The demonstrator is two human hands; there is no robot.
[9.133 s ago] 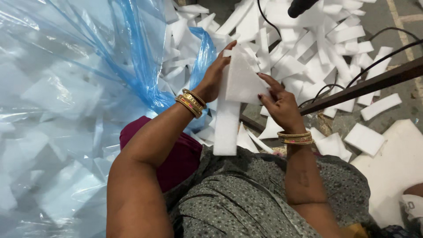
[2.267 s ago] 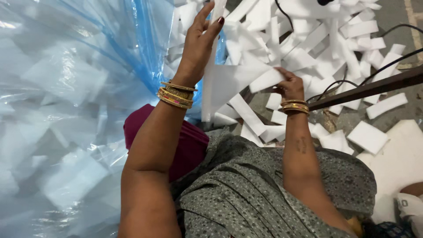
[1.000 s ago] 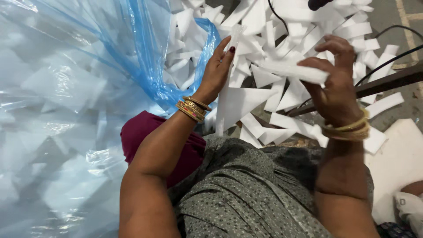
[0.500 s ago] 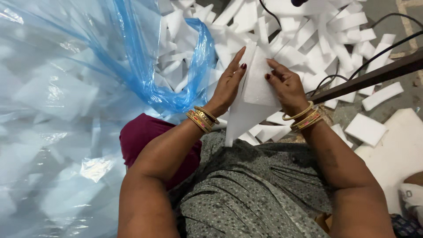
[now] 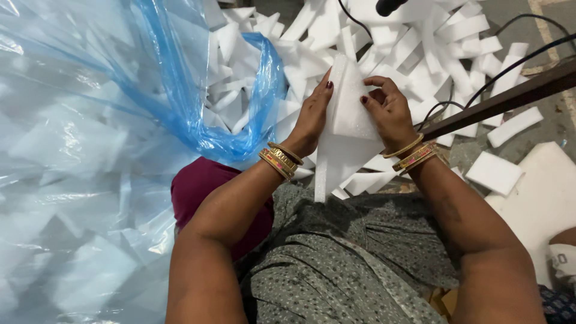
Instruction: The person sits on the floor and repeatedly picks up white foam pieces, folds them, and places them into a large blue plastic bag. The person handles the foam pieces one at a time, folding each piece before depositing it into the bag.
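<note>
Above the lap, left hand (image 5: pixel 312 117) and right hand (image 5: pixel 389 111) each grip, seemingly clenched, a white foam sheet (image 5: pixel 347 129).

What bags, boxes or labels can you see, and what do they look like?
Plastic bag: big, clear with a blue tint, crinkly, fills the left side, stuffed with white foam pieces.
White tag: small, at the right edge, partly cut off.
No boxes, signs or screens show.

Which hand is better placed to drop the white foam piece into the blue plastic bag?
Left, probably. The left hand grips the white foam piece's bag-side edge, beside the blue plastic bag; the right hand is farther.
</note>
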